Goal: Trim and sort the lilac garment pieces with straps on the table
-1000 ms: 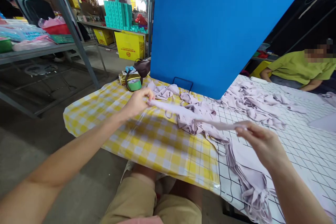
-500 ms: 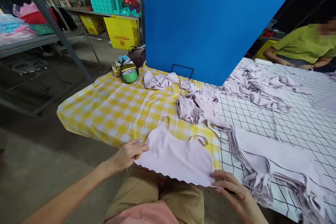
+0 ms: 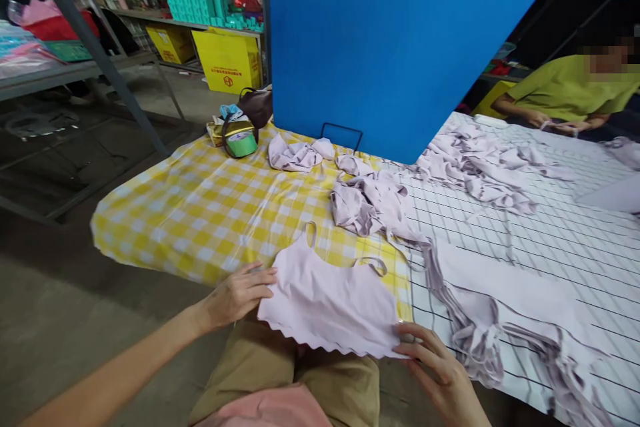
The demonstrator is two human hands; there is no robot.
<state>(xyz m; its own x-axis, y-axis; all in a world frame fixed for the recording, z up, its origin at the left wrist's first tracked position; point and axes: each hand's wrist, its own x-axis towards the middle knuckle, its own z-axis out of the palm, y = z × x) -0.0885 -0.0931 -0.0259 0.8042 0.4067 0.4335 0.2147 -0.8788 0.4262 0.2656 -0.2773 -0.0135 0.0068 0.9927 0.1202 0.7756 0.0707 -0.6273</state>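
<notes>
Lilac camisole (image 3: 325, 293), one, spread across the near edge of the yellow checked cloth (image 3: 175, 207); long axis crosswise, hem towards the lap, straps pointing away. Left hand (image 3: 240, 297): fingers touching its left side, grip cannot be told. Right hand (image 3: 440, 367): grasping the right hem corner. Crumpled lilac garments (image 3: 367, 203): beyond, along the cloth's right edge.

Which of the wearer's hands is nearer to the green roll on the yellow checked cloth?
Left. The left hand is this side of the green roll; the right hand is farther off, to its right.
</notes>
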